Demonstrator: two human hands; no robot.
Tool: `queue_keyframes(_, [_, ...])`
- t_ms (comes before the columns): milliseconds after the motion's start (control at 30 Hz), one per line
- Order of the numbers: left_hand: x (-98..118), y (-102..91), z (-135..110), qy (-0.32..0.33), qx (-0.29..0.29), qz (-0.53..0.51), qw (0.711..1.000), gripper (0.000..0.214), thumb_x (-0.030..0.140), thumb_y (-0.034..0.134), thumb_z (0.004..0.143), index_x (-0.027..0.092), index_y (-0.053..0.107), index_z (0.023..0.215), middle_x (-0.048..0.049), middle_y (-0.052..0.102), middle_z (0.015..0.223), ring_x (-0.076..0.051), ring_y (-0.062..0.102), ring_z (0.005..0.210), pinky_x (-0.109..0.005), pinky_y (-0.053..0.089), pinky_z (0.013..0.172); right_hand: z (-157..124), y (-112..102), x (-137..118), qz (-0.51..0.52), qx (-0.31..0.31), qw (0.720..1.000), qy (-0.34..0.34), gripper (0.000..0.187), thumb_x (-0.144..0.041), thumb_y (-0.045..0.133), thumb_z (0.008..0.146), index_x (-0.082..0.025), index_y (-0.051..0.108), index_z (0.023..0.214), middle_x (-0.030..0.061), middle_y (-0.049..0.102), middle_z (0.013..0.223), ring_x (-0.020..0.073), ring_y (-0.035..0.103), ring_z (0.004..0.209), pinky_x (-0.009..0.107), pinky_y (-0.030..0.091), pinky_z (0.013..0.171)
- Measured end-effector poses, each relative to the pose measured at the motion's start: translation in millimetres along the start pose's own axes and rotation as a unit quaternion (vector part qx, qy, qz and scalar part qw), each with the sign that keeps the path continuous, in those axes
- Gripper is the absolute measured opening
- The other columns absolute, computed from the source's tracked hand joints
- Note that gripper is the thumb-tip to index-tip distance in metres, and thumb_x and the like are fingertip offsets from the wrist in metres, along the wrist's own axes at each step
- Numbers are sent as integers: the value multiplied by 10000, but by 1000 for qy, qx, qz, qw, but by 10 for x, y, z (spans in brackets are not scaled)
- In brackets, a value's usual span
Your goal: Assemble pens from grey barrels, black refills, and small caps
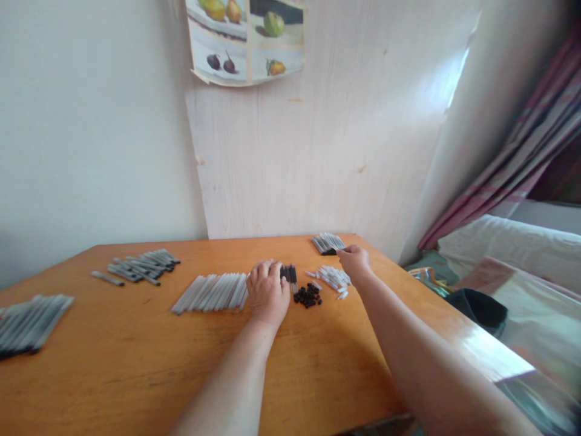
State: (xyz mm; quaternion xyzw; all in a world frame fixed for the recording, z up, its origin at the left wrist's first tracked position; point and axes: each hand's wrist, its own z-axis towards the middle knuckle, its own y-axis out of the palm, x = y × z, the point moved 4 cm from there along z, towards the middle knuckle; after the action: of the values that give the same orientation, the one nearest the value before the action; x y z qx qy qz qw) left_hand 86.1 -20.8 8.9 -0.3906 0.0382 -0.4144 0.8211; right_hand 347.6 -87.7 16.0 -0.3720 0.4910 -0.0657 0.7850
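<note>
My left hand (267, 289) lies knuckles up on the orange table (136, 363), its fingers curled over a small bunch of black-ended pens (289, 274) at the right end of a row of grey pen barrels (211, 292). My right hand (354, 261) reaches farther back, fingers pinched at the near edge of a stack of grey pens (327, 243). Between the hands sit a heap of small black caps (307, 295) and a pile of short white parts (333, 278). What the right fingers pinch is too small to make out.
More grey pens lie in a loose pile (140, 266) at the back left and in a bundle (29, 321) at the left edge. A fruit poster (245, 39) hangs on the wall. Right of the table are a bed (512, 248), striped curtain (521, 157) and dark bin (481, 309).
</note>
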Motion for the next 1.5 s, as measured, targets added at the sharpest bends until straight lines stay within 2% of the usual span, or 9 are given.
queue_keyframes(167, [9, 1, 2, -4, -2, 5, 1000, 327, 235, 515, 827, 210, 606, 1141, -102, 539, 1247, -286, 412, 1193, -443, 338, 995, 164, -10, 34, -86, 20, 996, 17, 298, -402, 523, 798, -161, 686, 864, 134, 689, 878, 244, 624, 838, 304, 428, 662])
queue_keyframes(467, [-1, 14, 3, -4, -4, 6, 1000, 308, 228, 503, 834, 221, 617, 1120, -98, 539, 1252, -290, 413, 1202, -454, 325, 1013, 350, 211, -113, -156, 11, 988, -1, 297, -417, 466, 867, -216, 660, 968, 123, 682, 1006, 246, 622, 961, 302, 433, 718])
queue_keyframes(700, [-5, 28, 5, 1, -10, 10, 1000, 284, 231, 498, 838, 230, 633, 1088, -92, 550, 1246, -286, 422, 1196, -459, 326, 1019, 520, 351, -147, -207, 9, 978, -10, 337, -435, 423, 896, -213, 646, 1016, 119, 682, 1042, 245, 633, 959, 295, 436, 709])
queue_keyframes(933, [-18, 36, 8, 0, -14, 11, 1000, 274, 236, 503, 836, 232, 638, 1074, -93, 546, 1254, -293, 422, 1193, -462, 329, 1013, 647, 437, -147, -230, 9, 973, -31, 327, -369, 401, 906, -191, 643, 1037, 132, 673, 1060, 251, 636, 964, 303, 447, 722])
queue_keyframes(1367, [-15, 34, 18, -1, -18, 9, 1000, 268, 249, 507, 834, 234, 644, 1064, -92, 549, 1239, -294, 423, 1191, -457, 333, 1009, 702, 588, -116, -264, 5, 962, -73, 297, -333, 407, 926, -177, 608, 1080, 152, 658, 1068, 248, 611, 1014, 328, 442, 800])
queue_keyframes(1500, [-12, 27, 19, -4, -15, 8, 1000, 276, 245, 509, 830, 227, 642, 1071, -99, 546, 1241, -297, 418, 1193, -464, 327, 1015, 702, 599, -78, -266, -12, 962, -58, 282, -323, 428, 914, -187, 609, 1082, 147, 659, 1073, 240, 615, 1005, 327, 444, 803])
